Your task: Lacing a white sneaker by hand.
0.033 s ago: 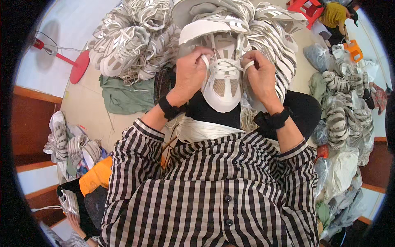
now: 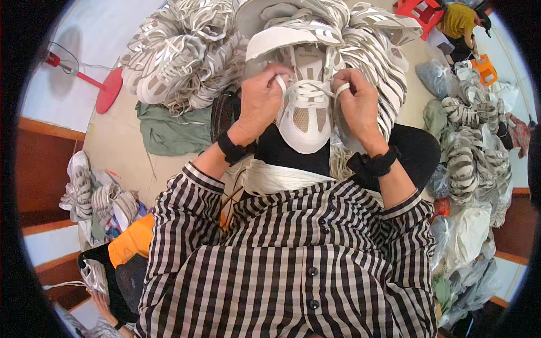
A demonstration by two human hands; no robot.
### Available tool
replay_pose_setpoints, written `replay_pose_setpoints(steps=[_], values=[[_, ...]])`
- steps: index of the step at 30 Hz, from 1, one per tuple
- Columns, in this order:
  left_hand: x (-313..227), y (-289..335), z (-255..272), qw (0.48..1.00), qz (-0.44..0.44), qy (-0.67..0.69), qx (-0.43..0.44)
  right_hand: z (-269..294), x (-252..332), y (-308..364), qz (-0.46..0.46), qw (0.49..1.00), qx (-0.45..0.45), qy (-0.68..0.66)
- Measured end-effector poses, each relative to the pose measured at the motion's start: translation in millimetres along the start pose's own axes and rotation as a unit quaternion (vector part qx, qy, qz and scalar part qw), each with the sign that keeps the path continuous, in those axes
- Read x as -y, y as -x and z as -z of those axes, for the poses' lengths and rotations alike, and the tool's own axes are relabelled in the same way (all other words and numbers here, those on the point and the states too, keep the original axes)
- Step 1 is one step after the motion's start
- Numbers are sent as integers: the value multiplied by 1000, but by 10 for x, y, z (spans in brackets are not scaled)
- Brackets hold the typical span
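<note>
A white and beige shoe upper (image 2: 304, 134) lies in front of me with its toe toward my body, above my black-clad lap. Criss-crossed white lacing (image 2: 311, 93) runs over its front, and the higher eyelets look unlaced. My left hand (image 2: 261, 101) is closed in a pinch on one shoelace end at the left edge of the upper. On the other side, my right hand (image 2: 359, 104) is closed on the other lace end, which loops round its fingers. A hank of white laces (image 2: 282, 177) rests across my lap.
Big piles of similar uppers stand at the far left (image 2: 174, 50) and far right (image 2: 376, 73). A green cloth (image 2: 169, 132) lies on the floor near a red stand (image 2: 108, 93). Bagged bundles (image 2: 468, 163) line the right side. Co-workers sit at lower left and upper right, near a red stool (image 2: 420, 14).
</note>
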State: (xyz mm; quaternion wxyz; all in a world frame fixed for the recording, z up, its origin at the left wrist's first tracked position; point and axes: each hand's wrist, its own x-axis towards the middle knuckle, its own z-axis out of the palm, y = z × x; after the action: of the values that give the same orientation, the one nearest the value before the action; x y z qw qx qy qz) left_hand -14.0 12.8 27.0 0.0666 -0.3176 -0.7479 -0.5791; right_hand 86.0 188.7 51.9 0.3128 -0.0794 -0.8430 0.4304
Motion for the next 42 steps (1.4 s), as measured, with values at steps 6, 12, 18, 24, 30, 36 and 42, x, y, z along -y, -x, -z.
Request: replay_pose_setpoints(steps=[6,12,18,24,30,36,42], values=[[91,55,7,1000,6,13,-1,17,-10,-17,0,997,33,70],[99,59,-34,999,-27,-9,-27,26,42,-51,27,992,34,118],[105,57,-57,997,-61,-31,-39,12,53,-68,143,967,24,208],[102,103,-64,997,-67,-20,-38,22,-19,-114,-18,992,58,106],[111,128,-64,998,-52,0,-38,3,-39,-129,-56,996,32,55],[107,142,-51,998,-48,29,-37,-29,-41,-78,-58,998,5,1],[133,131,-64,998,-60,16,-34,-54,9,-57,-23,999,6,44]])
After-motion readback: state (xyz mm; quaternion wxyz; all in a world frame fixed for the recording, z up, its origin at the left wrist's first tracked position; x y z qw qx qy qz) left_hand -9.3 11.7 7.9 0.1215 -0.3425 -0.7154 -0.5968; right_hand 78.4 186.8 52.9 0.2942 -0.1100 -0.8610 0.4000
